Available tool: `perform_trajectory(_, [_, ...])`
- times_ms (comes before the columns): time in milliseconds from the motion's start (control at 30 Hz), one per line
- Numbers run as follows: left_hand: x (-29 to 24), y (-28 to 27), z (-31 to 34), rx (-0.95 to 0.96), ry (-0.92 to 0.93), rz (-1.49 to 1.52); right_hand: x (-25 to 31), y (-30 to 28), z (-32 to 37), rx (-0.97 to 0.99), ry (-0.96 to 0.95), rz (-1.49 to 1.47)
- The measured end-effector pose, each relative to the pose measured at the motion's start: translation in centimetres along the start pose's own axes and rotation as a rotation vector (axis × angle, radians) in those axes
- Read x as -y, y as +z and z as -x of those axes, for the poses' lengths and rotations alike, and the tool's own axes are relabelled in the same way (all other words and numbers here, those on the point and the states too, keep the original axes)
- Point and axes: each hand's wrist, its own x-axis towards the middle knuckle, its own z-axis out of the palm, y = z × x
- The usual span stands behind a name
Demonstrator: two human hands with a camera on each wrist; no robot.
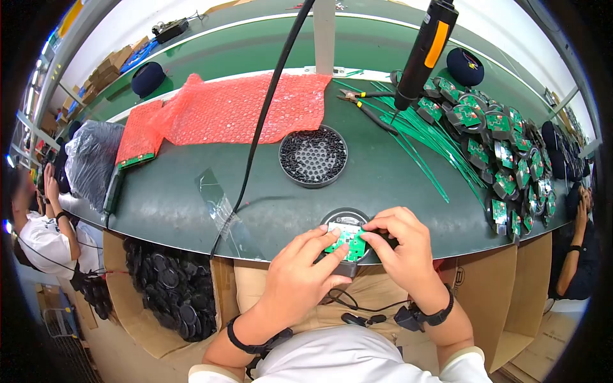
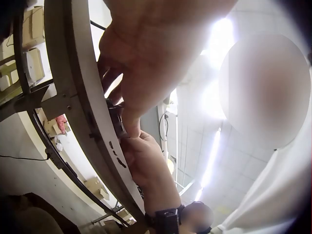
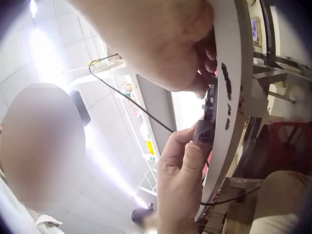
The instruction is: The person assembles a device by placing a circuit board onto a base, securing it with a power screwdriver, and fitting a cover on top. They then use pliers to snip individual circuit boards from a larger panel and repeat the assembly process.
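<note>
At the table's front edge sits a round black housing (image 1: 345, 214) with a green circuit board (image 1: 353, 240) on top. My left hand (image 1: 295, 273) holds the housing from the left, its fingers reaching over the board and its thumb at the near side. From the other side my right hand (image 1: 407, 247) pinches the board's right edge between thumb and forefinger. In the right wrist view, the left thumb presses against the dark side of the housing (image 3: 204, 132). The fingertips hide part of the board.
A round tray (image 1: 281, 167) of small black screws lies beyond the hands. An electric screwdriver (image 1: 426, 54) hangs above cutters (image 1: 370, 112) and green ties (image 1: 434, 143). Many board-fitted housings (image 1: 504, 182) are piled right. Pink bubble wrap (image 1: 242, 108) lies at the back; a cable (image 1: 262, 131) crosses the view.
</note>
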Motion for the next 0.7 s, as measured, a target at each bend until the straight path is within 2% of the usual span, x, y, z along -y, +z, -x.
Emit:
perform_trajectory(433, [-0.62,0.25,-0.02,0.049,-0.061,0.02,0.19,0.4,-0.37,-0.013,0.101,0.011])
perform_trajectory(700, [-0.41,0.1,-0.25,0.075,-0.099,0.074,-0.32,0.44,-0.38,-0.016,0.052,-0.01])
